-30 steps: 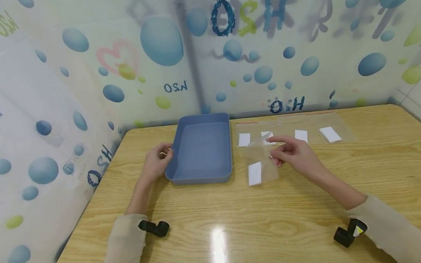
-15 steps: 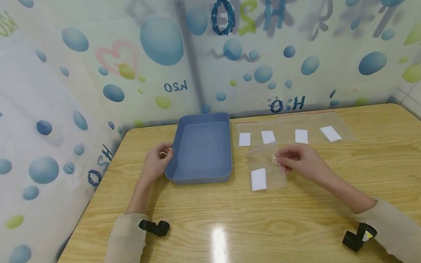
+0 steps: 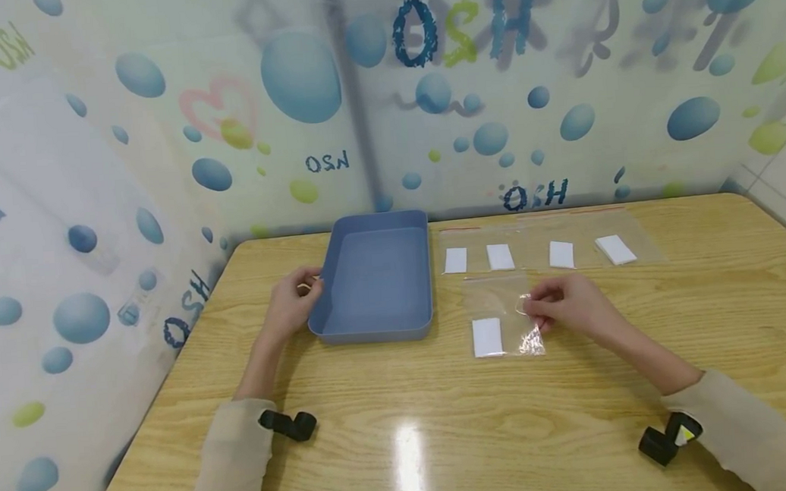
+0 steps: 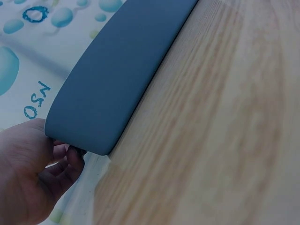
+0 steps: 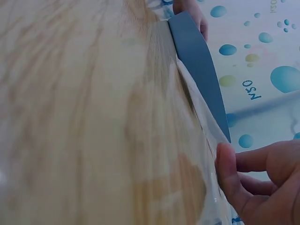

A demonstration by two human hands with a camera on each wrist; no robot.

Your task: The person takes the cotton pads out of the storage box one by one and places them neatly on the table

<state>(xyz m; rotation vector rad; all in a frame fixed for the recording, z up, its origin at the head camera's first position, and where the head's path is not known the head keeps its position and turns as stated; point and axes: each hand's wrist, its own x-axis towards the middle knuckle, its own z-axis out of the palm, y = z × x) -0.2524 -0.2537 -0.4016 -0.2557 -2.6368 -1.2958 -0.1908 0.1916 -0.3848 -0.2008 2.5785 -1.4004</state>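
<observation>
My left hand (image 3: 294,302) is at the left wall of a shallow blue-grey tray (image 3: 381,334), its fingers curled against the rim. The tray hides part of the thumb in the left wrist view. My right hand (image 3: 572,309) pinches the right edge of a clear zip bag (image 3: 506,298) between thumb and fingertips. A white rectangular piece (image 3: 487,338) lies inside it, in the lower left part. The right wrist view has the bag's thin film (image 5: 201,108) leading away from the thumb, toward the outer wall of the tray.
Along the table's back edge, right of the tray, lies a row of clear bags (image 3: 590,228) with several white pieces (image 3: 561,254). A patterned curtain (image 3: 382,86) hangs behind the wooden table (image 3: 344,431). Each sleeve carries a black wrist camera (image 3: 289,425).
The zip bag has come right and toward me with my right hand, away from the back row. It now lies flatter, its folded top corner straightened. My left hand and the tray keep their place.
</observation>
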